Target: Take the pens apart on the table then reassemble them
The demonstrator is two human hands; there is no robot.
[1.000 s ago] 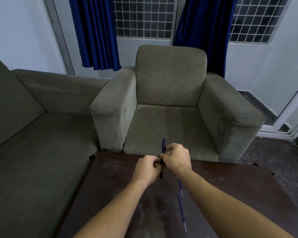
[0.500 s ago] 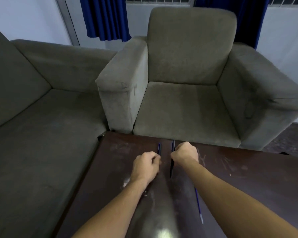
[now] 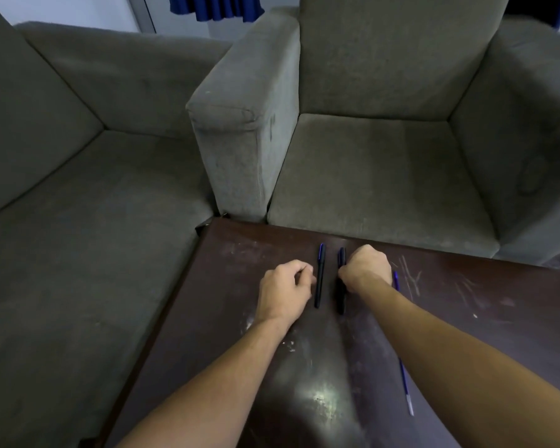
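Two dark pens lie side by side, pointing away from me, on the dark wooden table (image 3: 240, 286). My left hand (image 3: 285, 291) sits just left of the left pen (image 3: 319, 276), and its curled fingertips hold that pen at mid-length. My right hand (image 3: 364, 270) grips the right pen (image 3: 340, 258) low against the table, hiding the pen's middle. A thin blue refill (image 3: 404, 383) lies on the table under my right forearm, silver tip toward me. The end of a second blue refill (image 3: 396, 279) shows beside my right wrist.
A grey armchair (image 3: 379, 176) stands right behind the table's far edge. A grey sofa (image 3: 78, 221) runs along the table's left side. The tabletop is scratched, with a bright glare patch (image 3: 324, 396) near me.
The view has tilted down. Both hands came apart from one pen held upright above the table and dropped to the tabletop, each bringing a dark pen down flat.
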